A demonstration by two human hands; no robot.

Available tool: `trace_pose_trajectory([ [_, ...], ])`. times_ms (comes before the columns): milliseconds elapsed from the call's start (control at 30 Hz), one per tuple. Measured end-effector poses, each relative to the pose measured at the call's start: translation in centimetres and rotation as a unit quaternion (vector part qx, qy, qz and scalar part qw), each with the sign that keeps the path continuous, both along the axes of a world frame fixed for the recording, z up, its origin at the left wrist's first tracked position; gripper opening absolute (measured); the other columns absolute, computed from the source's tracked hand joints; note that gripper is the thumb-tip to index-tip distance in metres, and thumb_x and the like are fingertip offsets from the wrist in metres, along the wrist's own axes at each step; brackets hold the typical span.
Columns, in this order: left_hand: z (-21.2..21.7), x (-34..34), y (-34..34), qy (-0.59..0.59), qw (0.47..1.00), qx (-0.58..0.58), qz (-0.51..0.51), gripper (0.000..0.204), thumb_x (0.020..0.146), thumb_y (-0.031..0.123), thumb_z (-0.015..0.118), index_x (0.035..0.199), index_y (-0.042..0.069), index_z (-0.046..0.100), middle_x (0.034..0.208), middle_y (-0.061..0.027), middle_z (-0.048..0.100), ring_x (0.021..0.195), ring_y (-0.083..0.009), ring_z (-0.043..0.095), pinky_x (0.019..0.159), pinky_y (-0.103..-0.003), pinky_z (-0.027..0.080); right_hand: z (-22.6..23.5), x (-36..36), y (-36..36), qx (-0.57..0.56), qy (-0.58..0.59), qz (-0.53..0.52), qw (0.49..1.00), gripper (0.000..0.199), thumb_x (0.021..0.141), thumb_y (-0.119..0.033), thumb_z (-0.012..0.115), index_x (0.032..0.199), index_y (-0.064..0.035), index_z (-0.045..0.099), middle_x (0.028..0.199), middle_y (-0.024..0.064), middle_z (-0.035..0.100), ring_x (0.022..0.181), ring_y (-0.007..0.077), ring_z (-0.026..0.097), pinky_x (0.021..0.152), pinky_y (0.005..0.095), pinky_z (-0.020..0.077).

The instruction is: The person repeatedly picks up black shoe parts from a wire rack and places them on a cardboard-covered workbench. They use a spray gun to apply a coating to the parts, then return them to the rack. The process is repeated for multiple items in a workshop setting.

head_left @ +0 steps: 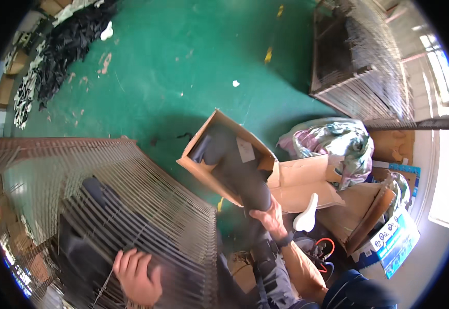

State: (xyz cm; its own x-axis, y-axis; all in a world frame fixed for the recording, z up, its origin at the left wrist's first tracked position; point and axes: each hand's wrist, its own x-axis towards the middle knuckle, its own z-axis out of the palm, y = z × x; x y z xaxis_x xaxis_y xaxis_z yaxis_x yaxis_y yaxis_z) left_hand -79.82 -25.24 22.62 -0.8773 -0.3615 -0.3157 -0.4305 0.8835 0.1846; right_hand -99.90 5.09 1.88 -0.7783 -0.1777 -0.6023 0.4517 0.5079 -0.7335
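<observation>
My right hand [269, 219], with a dark band at its wrist, is closed on the near end of a smooth dark bicycle saddle [252, 188]. The saddle slants over the near side of an open cardboard box [196, 171], blurred by motion. Other dark rounded pieces [219, 144] lie inside the box; their full shapes are hidden. My left hand [139, 278] is over a wire-mesh cage [178, 221] at lower left, fingers a little bent and apart. Black pieces [93, 232] show through the cage wires. Whether the left hand touches the wires I cannot tell.
A white saddle [305, 213] stands right of my right hand. Beyond it are a bundled plastic sheet [337, 141], another carton [356, 211] and a blue-white box [392, 242]. A second wire cage [358, 87] stands far right. Black material [70, 46] is heaped on the green floor [183, 62].
</observation>
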Motion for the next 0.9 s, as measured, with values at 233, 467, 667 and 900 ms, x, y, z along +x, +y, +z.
trace_pose_trajectory([
  [233,0.4,1.7,-1.0,0.172,0.982,0.0,-0.082,0.03,0.088,0.034,0.072,0.096,0.005,0.072,0.094,-0.0124,0.071,0.101,-0.0324,0.063,0.117,-0.051,0.031,18.8,13.1,7.3,-0.137,0.039,-0.126,0.982,0.061,0.067,-0.009,0.076,0.125,-0.0003,0.061,0.114,0.0083,0.069,0.103,0.0189,0.064,0.095,0.034,0.051],
  [467,-0.3,1.0,-1.7,0.144,0.985,0.084,-0.036,0.042,0.094,0.051,0.063,0.097,0.011,0.077,0.09,-0.0079,0.076,0.099,-0.0274,0.068,0.12,-0.052,0.024,29.1,27.9,12.6,-0.182,0.137,-0.244,0.943,0.052,0.07,-0.002,0.075,0.12,-0.0004,0.062,0.112,0.0037,0.067,0.101,0.0133,0.062,0.091,0.0301,0.0506],
  [667,3.6,3.5,-0.3,0.275,0.956,0.064,-0.075,0.033,0.094,0.03,0.07,0.113,0.004,0.07,0.118,-0.014,0.07,0.113,-0.0339,0.063,0.117,-0.051,0.033,30.4,39.6,17.0,-0.178,0.131,-0.324,0.92,0.054,0.069,-0.003,0.08,0.12,-0.0006,0.063,0.111,0.0032,0.067,0.1,0.0132,0.062,0.089,0.0297,0.0511],
  [900,13.1,14.9,20.4,0.188,0.88,0.401,-0.169,0.023,0.098,0.014,0.069,0.115,0.0,0.07,0.102,-0.0055,0.073,0.093,-0.0183,0.069,0.085,-0.034,0.055,28.5,50.8,20.0,-0.118,0.112,-0.391,0.906,0.058,0.069,-0.008,0.08,0.123,0.0003,0.063,0.112,0.0059,0.069,0.103,0.0156,0.063,0.093,0.031,0.0511],
])
